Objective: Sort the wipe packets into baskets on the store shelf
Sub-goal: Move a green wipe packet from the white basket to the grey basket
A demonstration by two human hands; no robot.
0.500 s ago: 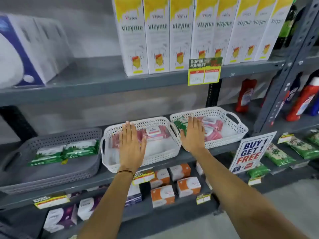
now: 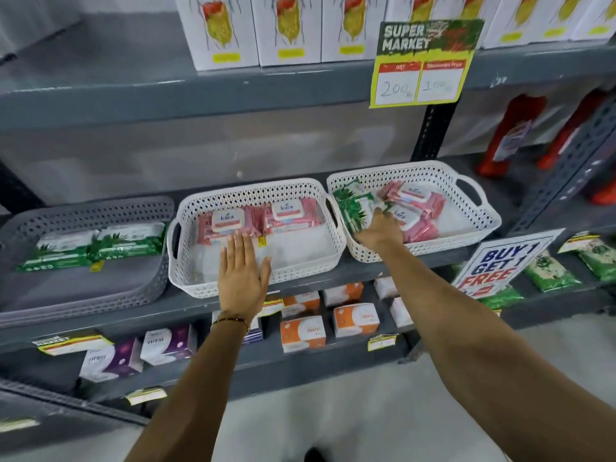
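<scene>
In the right white basket (image 2: 480,225), the right hand (image 2: 378,230) reaches among mixed green packets (image 2: 350,205) and pink packets (image 2: 421,208); its grip cannot be told. The left hand (image 2: 241,270) lies flat and open over the middle basket (image 2: 186,261). Step in hand: picking. Next, probably, move a green packet left to the grey basket (image 2: 151,268).
</scene>
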